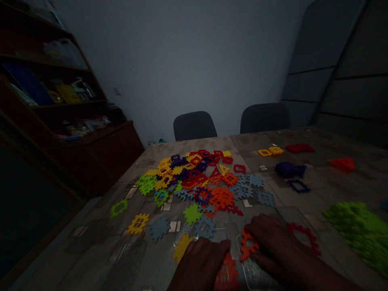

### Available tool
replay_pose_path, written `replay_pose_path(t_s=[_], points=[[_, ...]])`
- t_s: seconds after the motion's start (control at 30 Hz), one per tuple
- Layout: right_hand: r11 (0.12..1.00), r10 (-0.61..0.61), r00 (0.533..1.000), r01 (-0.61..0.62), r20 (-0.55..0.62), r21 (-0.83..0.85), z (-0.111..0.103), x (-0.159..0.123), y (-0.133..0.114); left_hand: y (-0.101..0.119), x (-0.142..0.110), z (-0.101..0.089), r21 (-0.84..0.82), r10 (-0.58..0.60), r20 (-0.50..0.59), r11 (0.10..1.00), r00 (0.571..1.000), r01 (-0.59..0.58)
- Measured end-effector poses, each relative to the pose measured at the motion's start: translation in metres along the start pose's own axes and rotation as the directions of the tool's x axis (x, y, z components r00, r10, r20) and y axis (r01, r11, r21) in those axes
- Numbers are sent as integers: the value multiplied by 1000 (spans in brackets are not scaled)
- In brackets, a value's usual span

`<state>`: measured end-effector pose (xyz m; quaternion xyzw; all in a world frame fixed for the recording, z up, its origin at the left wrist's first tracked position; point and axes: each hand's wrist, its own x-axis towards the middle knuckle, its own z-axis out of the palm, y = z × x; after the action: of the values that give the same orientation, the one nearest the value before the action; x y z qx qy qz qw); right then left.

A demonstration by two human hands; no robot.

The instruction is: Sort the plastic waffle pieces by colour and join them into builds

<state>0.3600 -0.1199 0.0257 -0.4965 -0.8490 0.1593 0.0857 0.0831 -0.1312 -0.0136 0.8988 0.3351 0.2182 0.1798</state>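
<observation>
At the near edge of the table, my left hand (201, 260) is closed on an orange notched building tile (227, 271) with a window grid. My right hand (273, 240) pinches an orange frame tile (247, 244) by its right side. A gap separates the two orange tiles. To the right of my right hand lies a red notched ring piece (304, 237). A yellow tile (182, 247) sits beside my left hand, partly hidden by it. Just beyond lie a grey window tile (205, 227) and a lime green tile (192, 213).
A heap of mixed tiles (194, 171) covers the table's middle. On the right are a lime green stack (360, 230), a purple stack (289, 169), a red stack (300, 148) and a yellow pair (270, 151). Two chairs (195, 125) stand behind the table (127, 258).
</observation>
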Motion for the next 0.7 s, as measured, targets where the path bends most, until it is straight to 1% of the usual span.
replay_pose_path(t_s=[0.17,0.37,0.57,0.63,0.7], points=[[1000,-23,998,23,-63,3,3,-3,2,-3,-1,0,-2,-4,5,1000,1000,4],[999,-40,994,40,-104,-6,6,-2,1,3,2,-2,24,-19,40,1000,999,18],[997,-76,991,74,-110,-21,13,-3,8,1,2,1,-43,-42,86,998,995,46],[997,-76,989,73,-129,-28,15,-3,9,0,0,-1,-91,-79,53,992,995,84],[998,-60,987,54,-151,-38,16,-3,9,1,-2,-9,-160,-177,-29,972,984,170]])
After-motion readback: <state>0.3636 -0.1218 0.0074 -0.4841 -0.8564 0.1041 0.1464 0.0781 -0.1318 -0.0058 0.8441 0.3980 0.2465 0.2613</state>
